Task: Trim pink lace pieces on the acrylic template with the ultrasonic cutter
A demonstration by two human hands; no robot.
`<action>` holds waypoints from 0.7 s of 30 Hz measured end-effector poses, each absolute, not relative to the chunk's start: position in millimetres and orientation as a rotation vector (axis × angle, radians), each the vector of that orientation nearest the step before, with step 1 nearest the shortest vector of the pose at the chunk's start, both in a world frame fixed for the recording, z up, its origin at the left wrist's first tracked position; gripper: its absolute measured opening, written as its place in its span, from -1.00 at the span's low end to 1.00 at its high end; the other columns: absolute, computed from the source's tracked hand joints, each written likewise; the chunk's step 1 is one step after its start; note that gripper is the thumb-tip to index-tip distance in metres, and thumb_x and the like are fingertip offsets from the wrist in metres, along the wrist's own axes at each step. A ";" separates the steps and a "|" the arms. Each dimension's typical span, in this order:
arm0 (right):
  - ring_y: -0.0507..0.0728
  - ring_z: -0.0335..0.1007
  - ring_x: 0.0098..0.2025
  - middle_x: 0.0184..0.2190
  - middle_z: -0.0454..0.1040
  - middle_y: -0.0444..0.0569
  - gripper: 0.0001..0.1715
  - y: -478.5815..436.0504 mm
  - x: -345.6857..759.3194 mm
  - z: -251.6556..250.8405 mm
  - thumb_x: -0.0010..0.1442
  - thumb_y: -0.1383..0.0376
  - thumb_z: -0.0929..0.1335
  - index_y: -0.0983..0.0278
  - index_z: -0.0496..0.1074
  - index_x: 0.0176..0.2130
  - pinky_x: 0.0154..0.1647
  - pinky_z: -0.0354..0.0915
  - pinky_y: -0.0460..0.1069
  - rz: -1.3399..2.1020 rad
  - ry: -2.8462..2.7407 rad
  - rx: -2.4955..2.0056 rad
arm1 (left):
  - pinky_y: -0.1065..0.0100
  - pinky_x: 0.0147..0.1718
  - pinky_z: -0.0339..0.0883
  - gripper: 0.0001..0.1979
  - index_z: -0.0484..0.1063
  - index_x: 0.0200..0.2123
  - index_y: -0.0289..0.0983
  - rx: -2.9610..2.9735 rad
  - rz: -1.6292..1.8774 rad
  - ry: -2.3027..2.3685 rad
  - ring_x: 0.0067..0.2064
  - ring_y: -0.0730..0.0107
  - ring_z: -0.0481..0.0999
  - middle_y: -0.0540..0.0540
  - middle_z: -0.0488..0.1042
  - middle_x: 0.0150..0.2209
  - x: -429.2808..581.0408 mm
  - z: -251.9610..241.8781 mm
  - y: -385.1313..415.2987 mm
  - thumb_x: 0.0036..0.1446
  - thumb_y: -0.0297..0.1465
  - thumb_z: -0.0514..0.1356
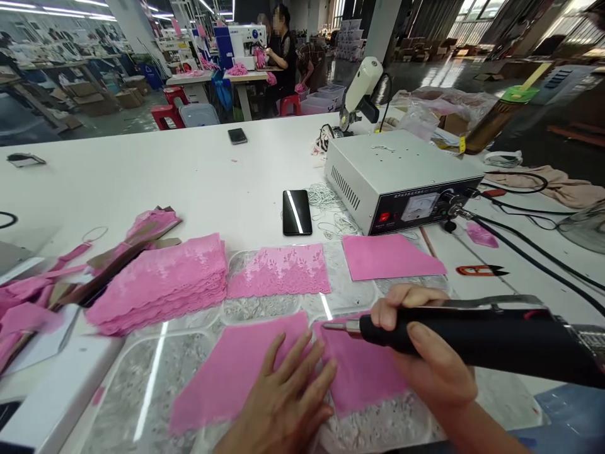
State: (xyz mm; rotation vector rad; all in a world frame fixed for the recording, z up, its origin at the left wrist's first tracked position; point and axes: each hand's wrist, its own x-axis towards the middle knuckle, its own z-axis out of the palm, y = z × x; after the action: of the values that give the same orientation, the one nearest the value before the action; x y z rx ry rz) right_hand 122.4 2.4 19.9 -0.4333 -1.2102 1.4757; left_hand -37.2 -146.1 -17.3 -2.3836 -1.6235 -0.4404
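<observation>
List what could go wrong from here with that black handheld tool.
1. The metal tip of the black tool, held in the right hand, is close to the left hand; a slip might jab its fingers.
2. The left hand lies flat around where the left pink piece and right pink piece meet; uneven pressure may let one shift.
3. The black cables might snag the orange snips nearby.

A black handheld tool (496, 337) points left, its metal tip by the far-left corner of the flat right pink panel (362, 378). The left pink panel (222, 384) lies flat, its left edge slanted.
</observation>
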 end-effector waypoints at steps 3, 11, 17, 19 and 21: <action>0.01 0.36 -0.45 -0.34 0.38 -0.11 -0.89 -0.9 113.5 19.3 0.15 0.29 0.39 0.19 0.43 -0.24 -0.39 0.42 0.02 1.463 -1.246 -0.408 | -0.04 0.37 -0.47 -0.66 0.40 0.14 -0.25 -2.386 -0.467 -1.644 0.28 0.18 0.28 -0.06 0.42 0.18 -37.2 -16.9 -147.0 0.38 -0.30 0.06; 0.02 0.34 -0.45 -0.34 0.37 -0.10 -0.91 -1.2 111.6 16.3 0.18 0.28 0.38 0.20 0.41 -0.25 -0.40 0.43 0.05 1.458 -1.300 -0.427 | -0.03 0.37 -0.51 -0.66 0.41 0.13 -0.22 -2.384 -0.504 -1.671 0.26 0.17 0.31 -0.01 0.43 0.17 -38.2 -19.1 -149.0 0.38 -0.28 0.06; 0.02 0.35 -0.44 -0.34 0.38 -0.10 -0.94 0.3 111.8 14.4 0.21 0.29 0.38 0.19 0.40 -0.26 -0.39 0.43 0.03 1.460 -1.359 -0.386 | 0.03 0.38 -0.43 -0.67 0.39 0.14 -0.23 -2.371 -0.591 -1.700 0.29 0.21 0.26 -0.02 0.45 0.15 -36.1 -21.2 -147.2 0.36 -0.33 0.09; 0.02 0.36 -0.43 -0.33 0.38 -0.10 -0.94 1.0 111.5 13.8 0.21 0.30 0.38 0.19 0.41 -0.25 -0.37 0.43 0.03 1.468 -1.356 -0.374 | 0.03 0.38 -0.38 -0.67 0.38 0.14 -0.24 -2.378 -0.603 -1.708 0.29 0.21 0.25 -0.05 0.46 0.14 -36.0 -22.2 -147.3 0.34 -0.38 0.09; 0.02 0.36 -0.43 -0.32 0.38 -0.10 -0.92 1.6 112.9 13.8 0.19 0.30 0.39 0.19 0.42 -0.24 -0.36 0.42 0.02 1.484 -1.321 -0.374 | 0.01 0.37 -0.33 -0.64 0.36 0.15 -0.25 -2.393 -0.616 -1.710 0.31 0.20 0.23 -0.07 0.46 0.14 -36.9 -22.6 -148.2 0.31 -0.48 0.06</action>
State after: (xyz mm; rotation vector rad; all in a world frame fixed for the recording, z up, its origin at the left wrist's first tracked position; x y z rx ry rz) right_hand 112.9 1.6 13.8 -0.3739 -1.3205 1.4840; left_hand -36.9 -148.2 -22.6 -2.3934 -1.7097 -0.6161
